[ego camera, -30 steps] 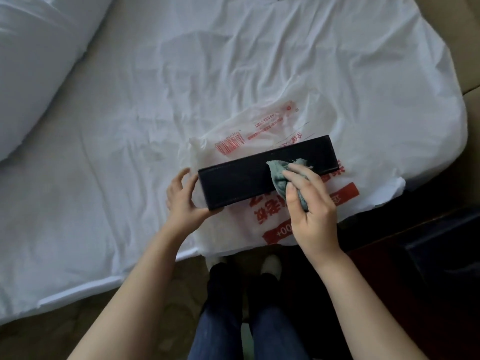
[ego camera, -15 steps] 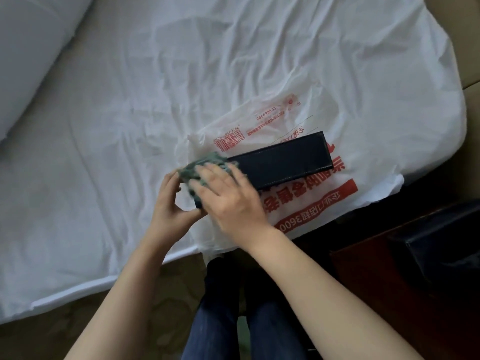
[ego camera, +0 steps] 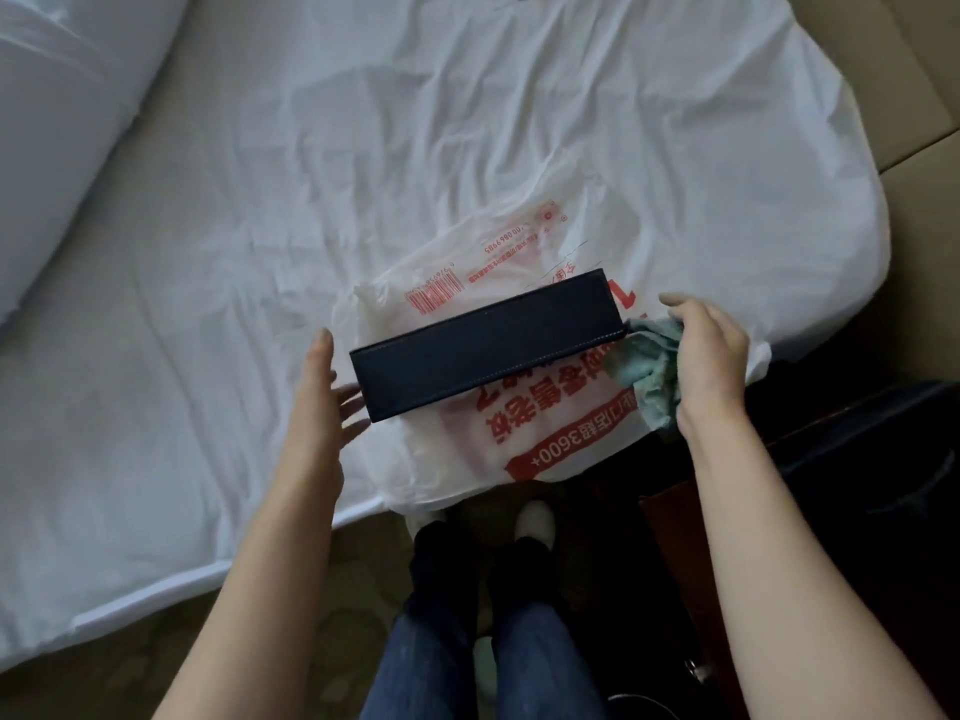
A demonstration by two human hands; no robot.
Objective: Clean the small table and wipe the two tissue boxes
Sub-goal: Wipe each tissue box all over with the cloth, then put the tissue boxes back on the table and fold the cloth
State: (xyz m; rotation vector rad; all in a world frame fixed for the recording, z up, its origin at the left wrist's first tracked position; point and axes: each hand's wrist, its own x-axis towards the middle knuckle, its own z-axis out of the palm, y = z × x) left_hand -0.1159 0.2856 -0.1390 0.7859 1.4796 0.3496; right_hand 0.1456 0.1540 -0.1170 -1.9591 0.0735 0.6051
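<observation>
Swept from the left end to the right, the cloth [ego camera: 649, 371] is now being gripped in the curled fingers of the right hand [ego camera: 711, 356], against the right end of the tissue box [ego camera: 488, 345]. The left hand [ego camera: 317, 402] is being held flat, fingers straight, just beside the box's left end. Long, dark and leather-like with pale stitching, the box is being rested on a crinkly printed plastic bag [ego camera: 519, 444] near the near edge of the bed [ego camera: 260, 200], towards its right corner. One face is seemingly being finished; a steadied turn onto an unwiped face is likely being called for.

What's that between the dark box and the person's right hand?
A teal cloth, gripped by the right hand, at the end of the dark tissue box; the head view shows it.
</observation>
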